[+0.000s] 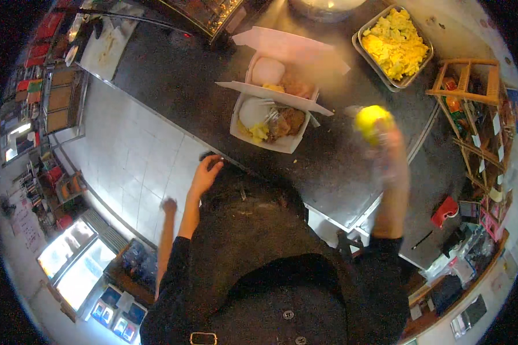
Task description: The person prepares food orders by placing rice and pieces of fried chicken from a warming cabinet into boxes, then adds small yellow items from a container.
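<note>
My right hand, blurred by motion, is shut on a bright yellow clump of scrambled egg above the steel counter; it seems to wear a clear plastic glove. Behind it, a metal tray is heaped with more scrambled egg. Two open paper takeout boxes stand to its left. The near box contains a mound of rice, some egg and browned meat; the far box has similar food. At the counter's front edge, my left hand hangs loosely curled, with nothing visible in it.
A round vessel steams at the back. At right stands a wooden rack with bottles, near a red tape dispenser. A white board lies at far left. Another person's forearm shows beside my left arm, over the tiled floor.
</note>
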`<state>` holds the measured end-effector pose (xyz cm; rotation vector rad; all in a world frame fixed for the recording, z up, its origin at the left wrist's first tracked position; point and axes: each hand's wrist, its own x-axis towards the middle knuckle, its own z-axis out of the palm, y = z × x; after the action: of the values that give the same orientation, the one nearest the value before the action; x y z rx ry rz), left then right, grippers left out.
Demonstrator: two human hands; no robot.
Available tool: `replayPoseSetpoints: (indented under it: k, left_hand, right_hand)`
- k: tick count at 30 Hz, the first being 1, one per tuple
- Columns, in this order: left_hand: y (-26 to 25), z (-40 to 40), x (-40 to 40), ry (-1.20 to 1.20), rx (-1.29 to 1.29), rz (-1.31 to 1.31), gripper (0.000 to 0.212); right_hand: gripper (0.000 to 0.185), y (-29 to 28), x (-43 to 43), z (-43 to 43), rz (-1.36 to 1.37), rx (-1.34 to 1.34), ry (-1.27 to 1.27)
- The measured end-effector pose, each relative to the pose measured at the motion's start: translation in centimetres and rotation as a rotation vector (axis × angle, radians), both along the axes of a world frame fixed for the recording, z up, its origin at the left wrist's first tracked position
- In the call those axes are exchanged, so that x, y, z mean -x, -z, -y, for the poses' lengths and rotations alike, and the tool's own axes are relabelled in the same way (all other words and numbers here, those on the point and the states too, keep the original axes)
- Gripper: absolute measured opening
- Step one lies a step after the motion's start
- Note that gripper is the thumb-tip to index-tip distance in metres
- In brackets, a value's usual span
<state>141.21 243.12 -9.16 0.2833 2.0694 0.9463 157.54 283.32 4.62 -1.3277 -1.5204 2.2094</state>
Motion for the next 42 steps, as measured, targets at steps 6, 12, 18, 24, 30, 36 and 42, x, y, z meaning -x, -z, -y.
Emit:
replayPoseSetpoints:
  k: [6, 12, 18, 24, 30, 36, 42]
  left_hand:
    - [-0.3, 0.6, 1.9, -0.08, -0.032, 0.078, 0.031]
    - [1.2, 2.4, 4.8, -0.102, -0.171, 0.096, 0.028]
    - [1.7, 0.6, 8.2, -0.08, -0.381, 0.131, 0.027]
    - [3.6, -6.1, 8.8, 0.327, -0.351, -0.158, 0.045]
    - [5.6, -10.9, 8.4, 0.246, -0.441, -0.264, 0.049]
    - [6.4, -10.0, 8.8, 0.16, -0.352, 0.009, 0.042]
    - [5.9, -9.3, 8.7, 0.387, -0.314, -0.397, 0.033]
  right_hand:
    - [0.037, 9.6, 7.1, 15.2, -0.113, -0.527, -0.259]
    - [0.061, 9.2, 8.3, 19.3, 0.233, -1.277, -0.44]
    - [0.062, 9.6, 8.5, 19.1, 0.063, -1.159, -0.328]
    - [0.058, 0.7, 6.1, 15.8, -0.301, -0.088, 0.103]
    - [0.043, -2.4, 4.5, 4.4, -0.524, -0.158, 0.324]
    - [0.017, 6.9, 4.6, -8.2, -0.33, -0.094, 0.445]
    - [0.011, 8.4, 8.2, -15.8, -0.335, -0.164, 0.634]
